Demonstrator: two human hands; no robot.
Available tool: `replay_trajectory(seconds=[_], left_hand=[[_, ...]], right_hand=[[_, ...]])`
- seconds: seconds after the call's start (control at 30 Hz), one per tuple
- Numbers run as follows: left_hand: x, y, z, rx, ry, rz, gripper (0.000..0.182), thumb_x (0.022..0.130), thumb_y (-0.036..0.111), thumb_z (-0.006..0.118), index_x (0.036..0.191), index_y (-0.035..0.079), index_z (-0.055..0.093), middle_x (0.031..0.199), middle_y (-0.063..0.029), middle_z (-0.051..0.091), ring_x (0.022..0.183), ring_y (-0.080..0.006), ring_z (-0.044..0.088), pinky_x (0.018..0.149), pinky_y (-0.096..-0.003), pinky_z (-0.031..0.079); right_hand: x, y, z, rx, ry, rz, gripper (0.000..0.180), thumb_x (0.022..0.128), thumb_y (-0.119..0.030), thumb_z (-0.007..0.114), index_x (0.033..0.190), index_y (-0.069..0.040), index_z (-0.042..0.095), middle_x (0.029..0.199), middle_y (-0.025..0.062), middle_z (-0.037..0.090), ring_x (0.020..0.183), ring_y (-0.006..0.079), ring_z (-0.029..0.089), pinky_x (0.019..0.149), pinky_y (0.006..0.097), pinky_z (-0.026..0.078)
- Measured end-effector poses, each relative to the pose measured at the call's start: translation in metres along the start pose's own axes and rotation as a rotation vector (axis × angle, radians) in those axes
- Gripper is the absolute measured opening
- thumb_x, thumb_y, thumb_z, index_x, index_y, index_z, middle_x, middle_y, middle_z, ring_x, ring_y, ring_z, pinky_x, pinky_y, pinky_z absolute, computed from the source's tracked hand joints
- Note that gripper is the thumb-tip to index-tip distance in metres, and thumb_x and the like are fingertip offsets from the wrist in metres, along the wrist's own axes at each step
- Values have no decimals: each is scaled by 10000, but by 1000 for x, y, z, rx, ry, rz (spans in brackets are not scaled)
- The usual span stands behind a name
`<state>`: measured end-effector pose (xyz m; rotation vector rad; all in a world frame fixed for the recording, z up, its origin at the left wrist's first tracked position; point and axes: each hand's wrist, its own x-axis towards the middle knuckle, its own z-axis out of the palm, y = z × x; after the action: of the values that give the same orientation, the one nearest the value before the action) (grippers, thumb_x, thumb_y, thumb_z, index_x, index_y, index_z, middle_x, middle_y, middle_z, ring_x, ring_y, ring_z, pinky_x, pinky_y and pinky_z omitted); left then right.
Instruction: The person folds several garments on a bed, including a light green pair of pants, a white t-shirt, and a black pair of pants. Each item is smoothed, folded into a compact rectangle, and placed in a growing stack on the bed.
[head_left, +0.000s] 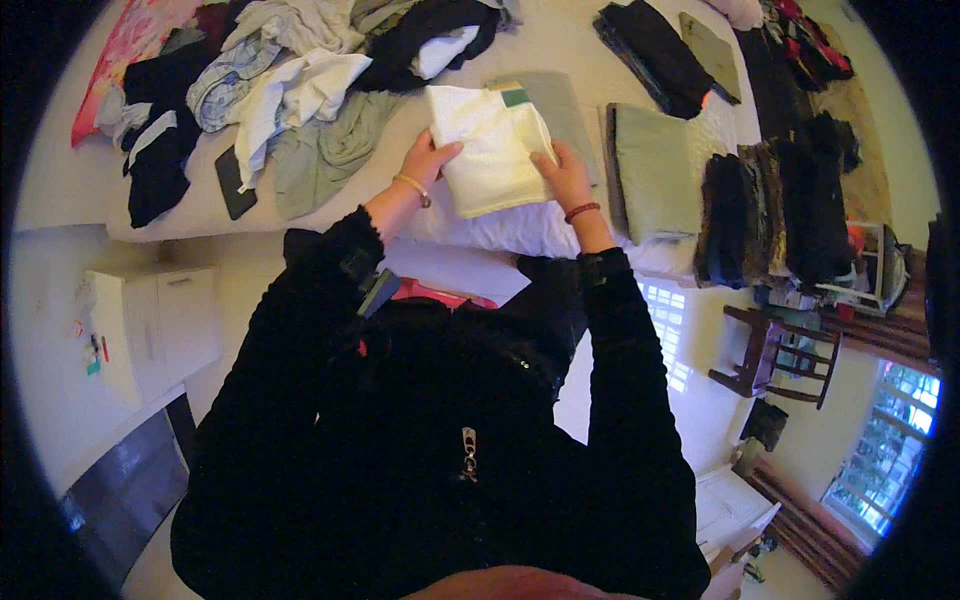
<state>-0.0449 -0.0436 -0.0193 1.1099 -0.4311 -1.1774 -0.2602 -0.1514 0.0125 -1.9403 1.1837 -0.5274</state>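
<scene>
A folded white garment (491, 154) with a green and tan patch at its far corner is held between my two hands above the bed's near edge. My left hand (426, 161) grips its left side, thumb on top. On the opposite side my right hand (564, 174) pinches the cloth, also with the thumb on top. Behind it lies a folded grey-green cloth (559, 112), partly hidden by the white one. To the right of my right hand rests a folded pale green piece of fabric (654, 172) with a darker layer along its left side.
Loose clothes (300, 97) are heaped on the bed at left, beside a dark phone (235, 182). Dark folded clothes (656, 60) lie at the far right, with several upright folded garments (776, 210) nearer. A white cabinet (161, 322) stands left; a wooden chair (776, 352) stands right.
</scene>
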Motion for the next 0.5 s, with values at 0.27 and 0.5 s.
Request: replay_trajectory(seconds=[0.27, 0.5], left_hand=[[-51, -27, -59, -244, 157, -766, 537, 788, 349, 597, 1209, 93, 386, 1170, -144, 487, 1073, -332, 472, 920, -473, 367], [-6, -53, -78, -507, 331, -339, 435, 817, 248, 576, 1179, 71, 413, 1146, -150, 501, 1028, -317, 505, 870, -485, 409]], right_hand=[[0, -15, 46, -590, 16, -78, 432, 730, -231, 606, 1097, -22, 516, 1062, 179, 547, 965, 303, 526, 827, 361, 419], [-49, -42, 139, -725, -128, -291, 647, 743, -421, 545, 1265, -83, 365, 1356, 121, 281, 1266, 275, 231, 992, 524, 175]])
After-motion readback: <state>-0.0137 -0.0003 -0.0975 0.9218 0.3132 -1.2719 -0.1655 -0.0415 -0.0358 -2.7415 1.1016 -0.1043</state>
